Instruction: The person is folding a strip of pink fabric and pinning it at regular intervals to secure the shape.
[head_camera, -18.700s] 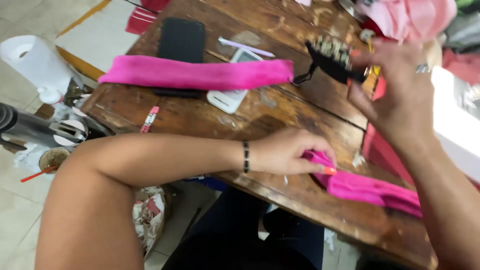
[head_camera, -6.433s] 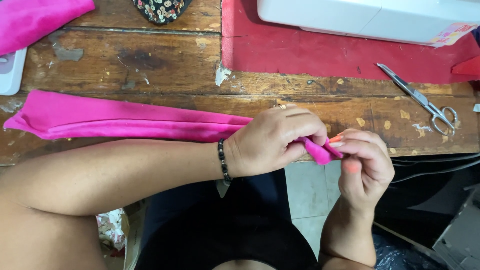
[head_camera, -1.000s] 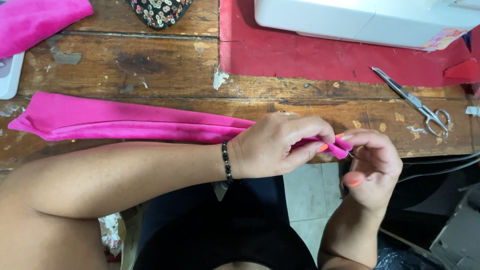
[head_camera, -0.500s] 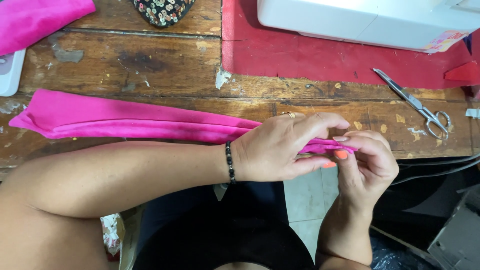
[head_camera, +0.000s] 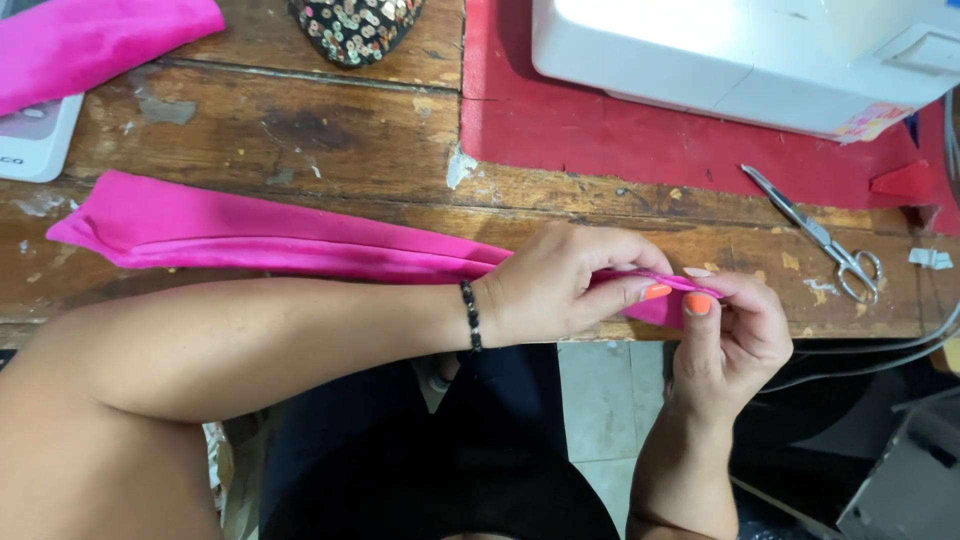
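Head view looks down on a wooden worktop (head_camera: 300, 130) where a long folded strip of bright pink fabric (head_camera: 250, 235) lies along the near edge. The left hand (head_camera: 560, 285) is closed over the strip's right end, thumb and forefinger pinching the fold. The right hand (head_camera: 730, 330) meets it from below, its fingertips nipping the very tip of the same end, just off the worktop edge. The step in hand looks like working or turning that end of the strip between the fingers. Any next move would call for a firm pinch from both hands and small, even pulls so the fold stays aligned. A pair of scissors (head_camera: 825, 240) lies on the worktop to the right, near a white sewing machine (head_camera: 740, 50) that stands on a red mat (head_camera: 600, 140). No container shows; a sequined item (head_camera: 355, 25) and another pink cloth (head_camera: 90, 40) rest at the far edge.
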